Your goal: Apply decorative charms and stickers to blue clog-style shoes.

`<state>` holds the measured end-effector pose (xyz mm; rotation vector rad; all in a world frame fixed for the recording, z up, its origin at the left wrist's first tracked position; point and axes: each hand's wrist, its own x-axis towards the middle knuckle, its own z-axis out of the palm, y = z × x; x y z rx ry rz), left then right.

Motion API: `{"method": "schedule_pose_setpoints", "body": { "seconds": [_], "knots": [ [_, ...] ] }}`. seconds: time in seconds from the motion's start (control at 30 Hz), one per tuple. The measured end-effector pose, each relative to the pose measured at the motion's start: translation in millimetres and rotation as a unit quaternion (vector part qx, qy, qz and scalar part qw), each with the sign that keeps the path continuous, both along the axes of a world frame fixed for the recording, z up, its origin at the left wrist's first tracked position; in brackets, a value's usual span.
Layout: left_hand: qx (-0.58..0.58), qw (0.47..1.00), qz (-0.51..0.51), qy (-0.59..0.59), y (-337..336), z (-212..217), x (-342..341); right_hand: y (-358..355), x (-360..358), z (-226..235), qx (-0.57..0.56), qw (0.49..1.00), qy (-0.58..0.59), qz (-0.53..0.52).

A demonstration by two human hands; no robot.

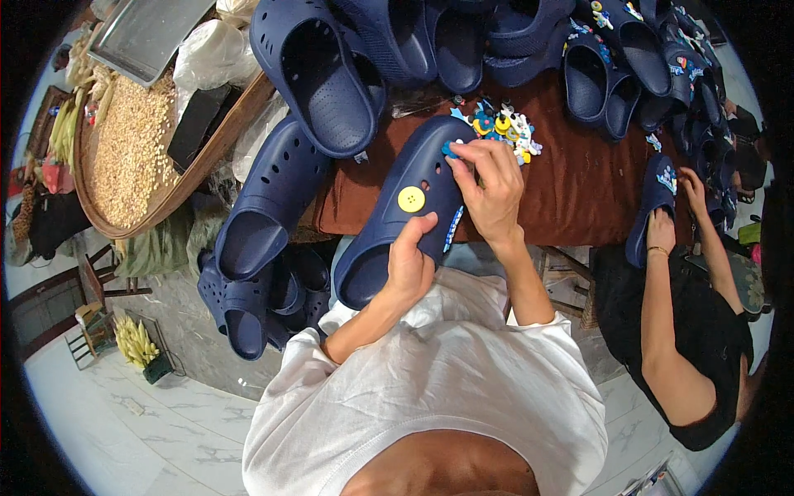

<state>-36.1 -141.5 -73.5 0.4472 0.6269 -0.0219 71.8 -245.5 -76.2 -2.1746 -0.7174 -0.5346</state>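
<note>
A navy perforated clog (397, 217) is held at frame centre, toe toward the upper right, heel opening toward the lower left; a round yellow charm (411, 199) is seated on its upper, a blue-and-white charm (452, 229) on its right side; the left hand (409, 263) is clamped on the clog from below, thumb laid over the upper just beside the yellow charm; the right hand (490, 188) is set on the toe end, fingers curled and pinched on a small blue charm (449, 149) pressed against the upper; a pile of loose coloured charms (504, 131) is seen just above the right hand on the brown table cloth (571, 190); more navy clogs (327, 78) are stacked across the top of the frame and others (265, 215) are hung down at centre left, close against the held clog's heel side; a round woven tray of grain (124, 157) is placed at upper left with a metal tray (145, 33) above it; at the right edge another person's hands (674, 207) are closed on a further decorated clog (653, 207), well apart from the held one; the view of the held clog is not blocked.
</note>
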Motion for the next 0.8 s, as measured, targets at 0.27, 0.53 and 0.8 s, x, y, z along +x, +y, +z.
{"method": "schedule_pose_setpoints", "body": {
  "seconds": [0.27,0.53,0.8],
  "knots": [
    [0.009,1.000,-0.016,-0.009,2.6,-15.1,-11.3,-7.0,-13.5,-3.2,0.075,0.990,0.117,-0.014],
    [0.141,0.990,-0.015,0.005,1.2,4.9,-21.1,-19.8,0.3,-2.0,0.154,0.932,0.323,0.050],
    [0.212,0.975,-0.071,0.008,15.3,-8.1,-35.6,-23.1,3.6,7.0,0.244,0.863,0.423,0.131]
  ]
}}
